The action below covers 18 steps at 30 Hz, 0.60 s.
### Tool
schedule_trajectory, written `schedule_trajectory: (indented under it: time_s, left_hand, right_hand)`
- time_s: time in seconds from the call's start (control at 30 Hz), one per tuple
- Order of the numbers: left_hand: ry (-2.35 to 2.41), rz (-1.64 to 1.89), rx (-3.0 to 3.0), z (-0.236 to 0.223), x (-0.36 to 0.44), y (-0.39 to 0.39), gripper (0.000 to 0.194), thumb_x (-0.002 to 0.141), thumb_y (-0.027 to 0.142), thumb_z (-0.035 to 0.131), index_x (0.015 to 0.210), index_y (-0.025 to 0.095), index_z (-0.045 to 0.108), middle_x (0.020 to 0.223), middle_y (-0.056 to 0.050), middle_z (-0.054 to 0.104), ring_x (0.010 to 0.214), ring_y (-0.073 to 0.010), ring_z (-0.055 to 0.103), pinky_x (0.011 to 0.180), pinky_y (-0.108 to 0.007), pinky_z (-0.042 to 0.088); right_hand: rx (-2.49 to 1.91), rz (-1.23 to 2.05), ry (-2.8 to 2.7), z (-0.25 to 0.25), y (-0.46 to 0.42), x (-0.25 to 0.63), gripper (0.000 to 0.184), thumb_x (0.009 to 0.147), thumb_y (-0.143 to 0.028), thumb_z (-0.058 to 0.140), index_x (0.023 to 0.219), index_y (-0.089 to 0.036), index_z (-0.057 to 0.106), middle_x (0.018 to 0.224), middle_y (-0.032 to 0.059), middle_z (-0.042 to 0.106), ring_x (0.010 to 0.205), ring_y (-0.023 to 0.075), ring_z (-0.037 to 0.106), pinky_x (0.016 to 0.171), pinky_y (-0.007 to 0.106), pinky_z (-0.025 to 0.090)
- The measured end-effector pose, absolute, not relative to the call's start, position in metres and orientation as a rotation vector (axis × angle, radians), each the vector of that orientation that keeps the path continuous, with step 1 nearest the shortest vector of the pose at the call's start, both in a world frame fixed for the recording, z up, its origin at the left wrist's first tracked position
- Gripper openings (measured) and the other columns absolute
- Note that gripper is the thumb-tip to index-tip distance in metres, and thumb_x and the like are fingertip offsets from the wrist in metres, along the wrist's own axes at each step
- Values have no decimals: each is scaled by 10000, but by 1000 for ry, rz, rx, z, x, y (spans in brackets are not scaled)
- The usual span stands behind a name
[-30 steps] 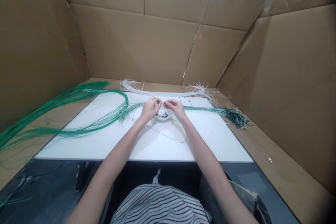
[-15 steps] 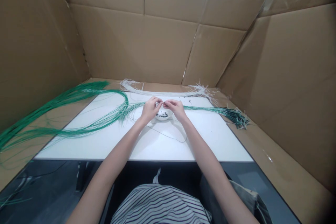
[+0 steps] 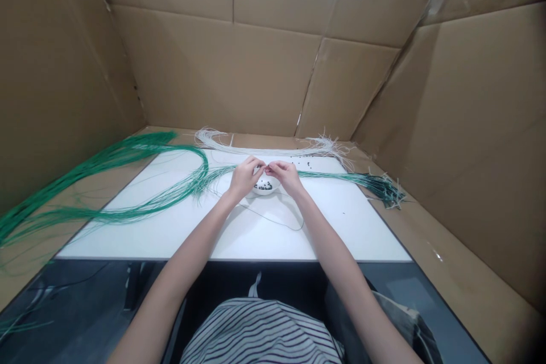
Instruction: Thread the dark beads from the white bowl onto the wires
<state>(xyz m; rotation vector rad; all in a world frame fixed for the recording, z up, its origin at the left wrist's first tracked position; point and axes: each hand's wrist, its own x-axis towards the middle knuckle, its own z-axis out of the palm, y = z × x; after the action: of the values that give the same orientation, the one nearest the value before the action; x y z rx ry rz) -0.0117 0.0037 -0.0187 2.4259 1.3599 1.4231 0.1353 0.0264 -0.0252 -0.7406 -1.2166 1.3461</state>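
Over a small white bowl [image 3: 267,188] with small black beads [image 3: 263,186] in it, my two hands meet fingertip to fingertip. My left hand [image 3: 246,175] is closed in a pinch. My right hand [image 3: 285,175] pinches from the other side, its fingertips touching or almost touching the left ones. A tiny dark spot shows between the fingertips, too small to name. A thin dark strand [image 3: 273,223] curves across the white tabletop in front of the bowl; where its ends lead is hidden near the bowl and hands.
Long green strands [image 3: 128,215] lie curved on the left. A dark green bundle with pale ends [image 3: 384,190] lies to the right. White strands [image 3: 273,152] stretch along the back. Loose black beads [image 3: 309,165] dot the white tabletop [image 3: 350,239]. Cardboard walls [image 3: 222,74] surround it.
Both hands stay over the bowl with almost no movement. Only the fingertips shift very slightly, and the pinches stay closed.
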Motion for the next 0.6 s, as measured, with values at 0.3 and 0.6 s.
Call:
schedule_trajectory:
  time_s: [0.3,0.6]
  left_hand:
    - [1356,1440,2456,-22,-12,5,173,831,297,450,822,188,584,815,-7,563,619,-93,487,621,-208,388]
    - [1300,1472,2419,-25,-13,8,202,786,335,524,915,204,606,770,-3,547,647,-104,502,634,-219,406]
  right_hand:
    - [-735,1316,-1289,-30,28,135,233,591,-364,684,662,-144,664,636,18,636,612,111,580,722,298,490]
    - [-761,1287,-1309,-31,28,135,219,605,-356,676,664,-145,667,640,13,633,617,111,579,695,285,494]
